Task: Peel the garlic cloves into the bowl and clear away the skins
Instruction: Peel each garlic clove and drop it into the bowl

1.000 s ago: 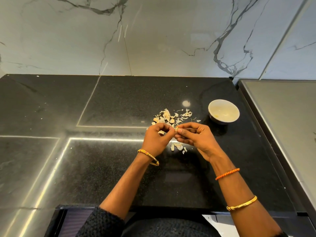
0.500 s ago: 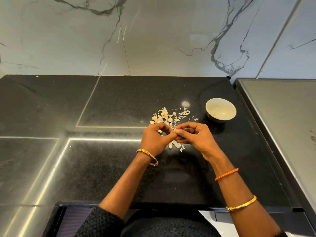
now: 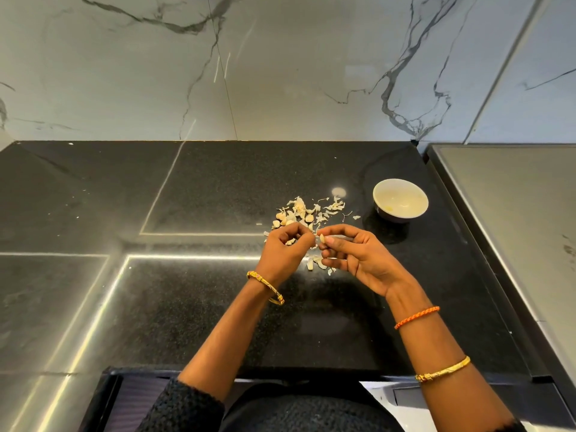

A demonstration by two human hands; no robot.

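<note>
The right hand (image 3: 358, 260) pinches a garlic clove (image 3: 322, 239); the left hand (image 3: 285, 249), touching at nine o'clock, pinches its skin. Best to strip outward over the skins (image 3: 307, 213), then drop it in the bowl (image 3: 400, 199) at one o'clock.

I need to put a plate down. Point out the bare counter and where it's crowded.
Bare: the black counter left of the garlic pile, and the strip between forearms and front edge. Crowded: the pile, the left hand, right hand and bowl.

1 bowl (image 3: 400, 200), 2 hands, 3 bangles, and 1 scattered heap of garlic skins (image 3: 307, 212).
</note>
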